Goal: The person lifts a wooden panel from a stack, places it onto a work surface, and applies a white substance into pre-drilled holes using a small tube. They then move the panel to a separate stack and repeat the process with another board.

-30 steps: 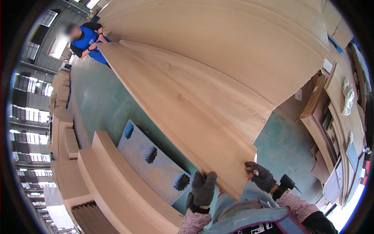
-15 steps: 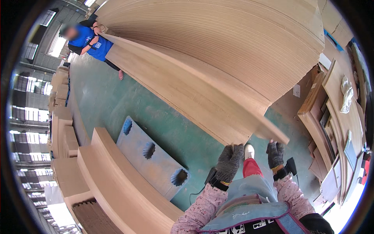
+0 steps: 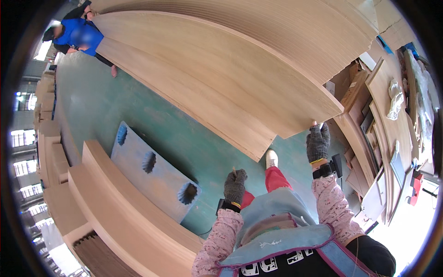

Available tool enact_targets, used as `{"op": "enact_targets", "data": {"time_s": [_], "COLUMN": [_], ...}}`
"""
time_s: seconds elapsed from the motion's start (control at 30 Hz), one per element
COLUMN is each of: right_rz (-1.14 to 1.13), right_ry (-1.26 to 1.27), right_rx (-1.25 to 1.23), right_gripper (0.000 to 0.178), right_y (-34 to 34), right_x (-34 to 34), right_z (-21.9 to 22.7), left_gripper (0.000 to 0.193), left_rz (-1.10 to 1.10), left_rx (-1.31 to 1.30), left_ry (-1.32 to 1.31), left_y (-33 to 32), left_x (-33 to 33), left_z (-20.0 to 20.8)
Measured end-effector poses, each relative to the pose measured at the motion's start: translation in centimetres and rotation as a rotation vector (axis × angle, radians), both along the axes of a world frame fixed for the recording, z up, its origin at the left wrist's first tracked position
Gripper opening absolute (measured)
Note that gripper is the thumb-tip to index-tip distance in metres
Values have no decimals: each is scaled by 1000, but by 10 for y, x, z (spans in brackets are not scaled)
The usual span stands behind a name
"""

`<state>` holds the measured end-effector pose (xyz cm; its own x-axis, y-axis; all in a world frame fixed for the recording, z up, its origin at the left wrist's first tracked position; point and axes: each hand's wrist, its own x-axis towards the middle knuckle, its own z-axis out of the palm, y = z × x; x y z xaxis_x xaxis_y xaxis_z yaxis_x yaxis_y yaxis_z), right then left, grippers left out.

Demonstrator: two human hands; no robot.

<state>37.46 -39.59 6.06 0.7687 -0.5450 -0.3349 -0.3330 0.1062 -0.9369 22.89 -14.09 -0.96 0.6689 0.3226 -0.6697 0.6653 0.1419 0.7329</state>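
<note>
A long light-brown wooden panel [image 3: 258, 74] stretches from the far left toward me, tilted above another board [image 3: 184, 97] of the same colour. My right hand [image 3: 318, 142], in a grey knitted glove, is closed on the panel's near edge by its right corner. My left hand [image 3: 235, 183], gloved alike, hangs apart from the boards over the green floor. Its fingers are curled, and nothing shows in them. At the far end a co-worker in a blue shirt [image 3: 80, 34] has hands at the ends of the boards.
Behind the panel rises a tall stack of thin boards [image 3: 295, 37]. A blue-grey block with dark scalloped holes [image 3: 154, 173] lies on the floor to my left, beside stacked brown boards [image 3: 124, 198]. Leaning panels and scraps [image 3: 383, 120] crowd the right side.
The upper panel has swung from nearly edge-on to showing its broad face. My left hand has left the boards and moved left; my right hand has risen with the panel's corner.
</note>
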Motion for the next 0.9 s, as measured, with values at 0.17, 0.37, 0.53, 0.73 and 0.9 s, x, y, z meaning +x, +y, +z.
{"op": "enact_targets", "data": {"time_s": [0.17, 0.37, 0.53, 0.73, 0.9], "right_rz": [0, 6, -46, -24, 90], "right_ry": [-27, 17, 82, 181, 218], "right_rx": [69, 123, 212, 288, 407], "right_gripper": [17, 22, 24, 28, 29], "right_y": [11, 18, 27, 33, 31], "right_x": [-4, -5, -9, -16, -26], "right_z": [-2, -7, -7, -4, -13], "left_gripper": [37, 32, 32, 36, 28], "left_rz": [82, 37, 235, 306, 260], "left_rx": [-131, -77, -277, -397, -293], "left_ry": [103, 163, 132, 87, -40], "left_y": [-10, -8, -15, -41, -52], "left_x": [0, -5, 1, 12, 11], "left_z": [-14, -31, -32, -57, -90]}}
